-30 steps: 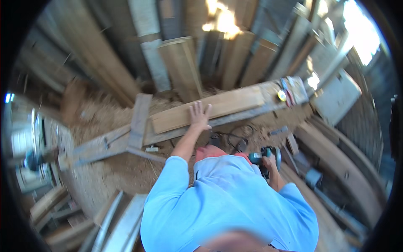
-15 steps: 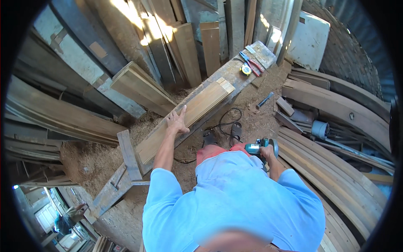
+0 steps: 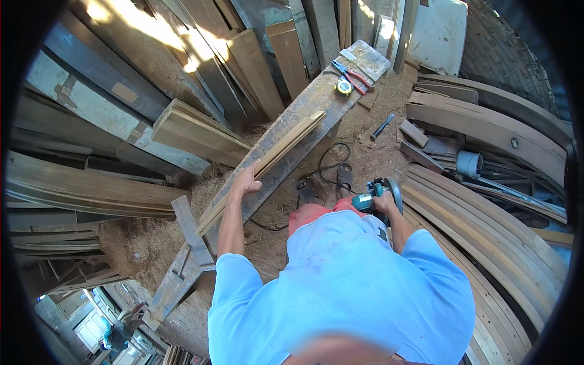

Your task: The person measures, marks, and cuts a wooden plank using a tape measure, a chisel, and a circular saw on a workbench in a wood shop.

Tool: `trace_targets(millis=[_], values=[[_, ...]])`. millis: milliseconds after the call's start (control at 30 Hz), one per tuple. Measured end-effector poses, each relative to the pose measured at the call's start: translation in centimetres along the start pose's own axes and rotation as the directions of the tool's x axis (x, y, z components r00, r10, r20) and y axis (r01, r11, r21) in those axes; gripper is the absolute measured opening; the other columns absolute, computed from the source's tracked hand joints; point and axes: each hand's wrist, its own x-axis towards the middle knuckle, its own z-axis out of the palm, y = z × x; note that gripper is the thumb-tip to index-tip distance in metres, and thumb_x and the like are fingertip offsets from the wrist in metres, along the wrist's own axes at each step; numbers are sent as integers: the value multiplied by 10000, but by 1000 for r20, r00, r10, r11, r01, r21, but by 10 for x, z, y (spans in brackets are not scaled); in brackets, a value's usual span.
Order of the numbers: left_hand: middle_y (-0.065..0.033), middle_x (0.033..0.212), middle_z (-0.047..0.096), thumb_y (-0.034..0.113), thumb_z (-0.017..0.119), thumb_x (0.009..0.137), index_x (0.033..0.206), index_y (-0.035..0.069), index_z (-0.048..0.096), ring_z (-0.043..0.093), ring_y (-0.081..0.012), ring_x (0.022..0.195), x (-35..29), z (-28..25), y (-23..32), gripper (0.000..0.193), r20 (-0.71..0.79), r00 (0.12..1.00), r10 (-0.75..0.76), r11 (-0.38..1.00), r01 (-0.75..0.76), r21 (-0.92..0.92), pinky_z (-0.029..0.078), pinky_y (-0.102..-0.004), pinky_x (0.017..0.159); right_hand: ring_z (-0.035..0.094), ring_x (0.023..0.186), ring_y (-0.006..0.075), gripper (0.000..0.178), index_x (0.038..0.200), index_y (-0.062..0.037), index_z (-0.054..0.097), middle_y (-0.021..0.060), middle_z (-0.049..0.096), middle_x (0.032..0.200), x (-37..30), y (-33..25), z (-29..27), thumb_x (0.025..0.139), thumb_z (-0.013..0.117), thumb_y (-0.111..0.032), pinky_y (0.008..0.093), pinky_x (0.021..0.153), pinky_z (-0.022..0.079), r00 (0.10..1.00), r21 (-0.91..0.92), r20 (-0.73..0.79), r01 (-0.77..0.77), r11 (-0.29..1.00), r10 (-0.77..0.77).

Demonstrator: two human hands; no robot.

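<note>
A bundle of thin wooden boards (image 3: pixel 289 143) stands on its long edges along the workbench (image 3: pixel 243 213), narrow sides facing up. My left hand (image 3: pixel 246 181) is closed around it near its middle, thumb on the near side. Low at my right side, by my thigh, my right hand (image 3: pixel 383 202) grips a teal circular saw (image 3: pixel 365 201) with a round grey guard. The palm side of the right hand is hidden. Beyond the boards, near the bench's far end, lie a yellow tape measure (image 3: pixel 344 87), blue-handled pliers (image 3: pixel 340 68) and red-handled pliers (image 3: pixel 360 80).
A wooden crosspiece (image 3: pixel 191 230) stands at the boards' near end. A black cord (image 3: pixel 322 173) loops around my feet. A hammer-like tool (image 3: pixel 382 126) lies on the sawdust floor. Planks (image 3: pixel 480 225) are stacked at right; more lean at left. Another person (image 3: pixel 118 334) is at lower left.
The boards lay flat with my left hand spread on top; now they are tipped up on edge with that hand gripping them. The saw stays low at my right side.
</note>
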Motion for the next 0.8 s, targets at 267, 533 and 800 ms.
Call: trace_targets(millis=[267, 533, 800], values=[[-217, 1430, 622, 137, 785, 706, 1559, 232, 466, 626, -414, 1270, -5, 38, -6, 916, -213, 977, 12, 997, 5, 80, 528, -510, 1059, 663, 600, 250, 218, 799, 43, 676, 138, 669, 690, 20, 14, 17, 798, 715, -171, 397, 569, 526, 996, -61, 14, 94, 994, -93], [-251, 1483, 566, 62, 800, 688, 1560, 227, 465, 580, -428, 1333, -11, 62, 0, 949, -313, 948, 65, 994, -34, 103, 508, -493, 1106, 649, 605, 239, 208, 815, 29, 658, 131, 659, 682, 37, 32, 23, 797, 724, -167, 398, 577, 522, 990, -52, 86, 120, 991, -115], [-210, 1458, 601, 75, 807, 697, 1536, 244, 497, 603, -385, 1317, -7, 61, -4, 910, -325, 945, 30, 996, -3, 84, 515, -470, 1099, 712, 825, 382, 293, 895, 77, 695, 273, 717, 858, 37, -3, -8, 787, 718, -194, 463, 789, 555, 989, -138, 105, 117, 983, -103]])
